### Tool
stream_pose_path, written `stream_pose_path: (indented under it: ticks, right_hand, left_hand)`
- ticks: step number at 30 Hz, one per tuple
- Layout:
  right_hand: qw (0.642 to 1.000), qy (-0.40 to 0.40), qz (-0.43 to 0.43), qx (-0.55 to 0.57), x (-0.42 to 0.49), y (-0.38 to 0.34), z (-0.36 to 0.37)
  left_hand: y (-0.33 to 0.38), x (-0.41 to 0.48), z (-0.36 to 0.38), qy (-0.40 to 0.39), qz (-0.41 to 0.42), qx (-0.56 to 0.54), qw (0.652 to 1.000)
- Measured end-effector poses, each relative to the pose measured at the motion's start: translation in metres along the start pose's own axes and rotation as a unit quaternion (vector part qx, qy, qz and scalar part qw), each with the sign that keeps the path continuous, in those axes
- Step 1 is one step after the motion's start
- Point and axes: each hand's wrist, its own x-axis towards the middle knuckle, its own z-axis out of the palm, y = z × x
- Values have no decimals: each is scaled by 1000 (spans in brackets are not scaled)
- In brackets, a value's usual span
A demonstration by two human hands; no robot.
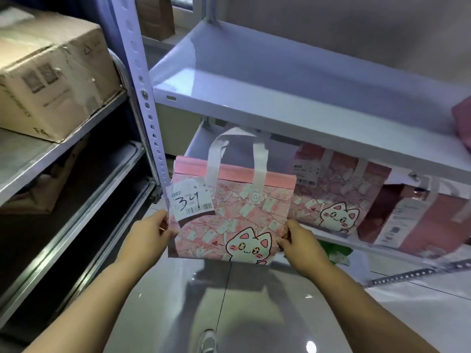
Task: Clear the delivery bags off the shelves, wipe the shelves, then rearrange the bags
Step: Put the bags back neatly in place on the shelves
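A pink delivery bag (229,220) with a white cat print, white handles and a label marked "34" hangs upright in front of the lower shelf. My left hand (150,231) grips its left edge and my right hand (297,239) grips its right edge. On the lower shelf (382,250) behind it stand a second cat-print bag (331,197) and a darker pink bag (420,220). The white upper shelf (293,80) is bare apart from a pink item (462,123) at its right end.
A perforated metal upright (142,98) separates this rack from a grey rack on the left that bears a large cardboard box (51,72). A brown paper bag (155,16) stands at the back. Glossy floor tiles (229,301) lie below, with a green-and-white item (336,253) under the lower shelf.
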Motion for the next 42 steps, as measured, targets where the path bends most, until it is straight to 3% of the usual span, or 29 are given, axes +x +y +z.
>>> stream_pose_path:
  ticks: [8,22,32,42]
  right_hand:
    - [995,65,-81,11,-73,0,-47]
    - [933,307,-163,94,-164,6,-174]
    - [870,460,-159,83,-135,1,-266]
    - [880,468,-49,64,-57,19,-293]
  left_hand:
    - [28,-73,-35,87,46,-38,994]
    - [171,-127,-93,172,235,-66,954]
    - [272,-49,-106,160,329,-101,925]
    - [324,35,-62,80,329,-109,935]
